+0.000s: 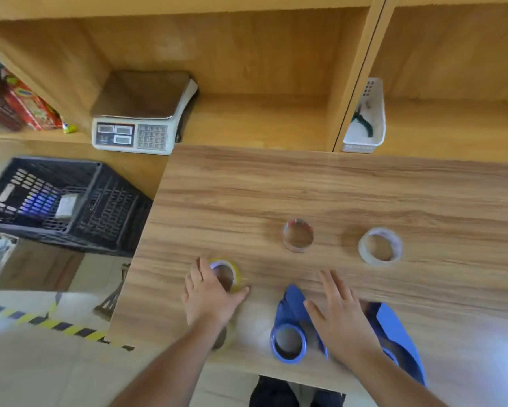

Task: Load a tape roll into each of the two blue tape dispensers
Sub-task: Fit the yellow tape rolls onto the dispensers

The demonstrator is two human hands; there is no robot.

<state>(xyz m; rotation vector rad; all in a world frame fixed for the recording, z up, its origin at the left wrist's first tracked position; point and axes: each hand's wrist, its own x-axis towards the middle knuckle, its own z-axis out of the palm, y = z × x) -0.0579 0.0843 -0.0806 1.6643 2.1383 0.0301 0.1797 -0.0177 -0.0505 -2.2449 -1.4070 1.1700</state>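
Observation:
Two blue tape dispensers lie near the table's front edge: one (289,327) in the middle with its round hub showing, the other (399,333) to its right, partly hidden by my right arm. My right hand (339,315) hovers flat over them with fingers spread, holding nothing. My left hand (208,292) rests on a yellow tape roll (232,274), its fingers over the near side of the roll. A brownish tape roll (298,235) and a clear tape roll (380,245) lie farther back on the table.
The wooden table (305,183) ends on the left above a black plastic crate (61,204) on the floor. Behind it, shelves hold a weighing scale (141,116) and a white basket (367,118). Striped floor tape (50,321) runs at lower left.

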